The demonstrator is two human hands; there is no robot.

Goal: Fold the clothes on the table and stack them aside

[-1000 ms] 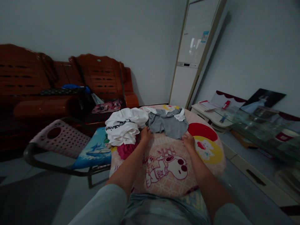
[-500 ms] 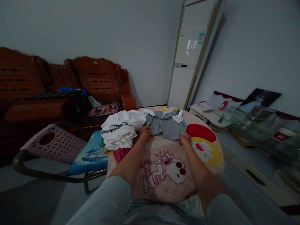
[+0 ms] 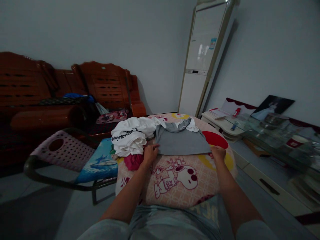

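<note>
We see the left hand (image 3: 150, 154) and the right hand (image 3: 218, 153) each closed on a near corner of the gray shirt (image 3: 182, 142), which lies spread flat on the round table (image 3: 175, 190) covered with a cartoon-dog cloth. Just left of the shirt sits a heap of white clothes (image 3: 130, 136) over a pink garment (image 3: 133, 161). In the dim light the grip looks like a pinch.

The grey shirt (image 3: 181, 141) is hiding the fingertips of both hands; the white garment (image 3: 131, 135) is covering most of the pink cloth (image 3: 133, 161).
</note>
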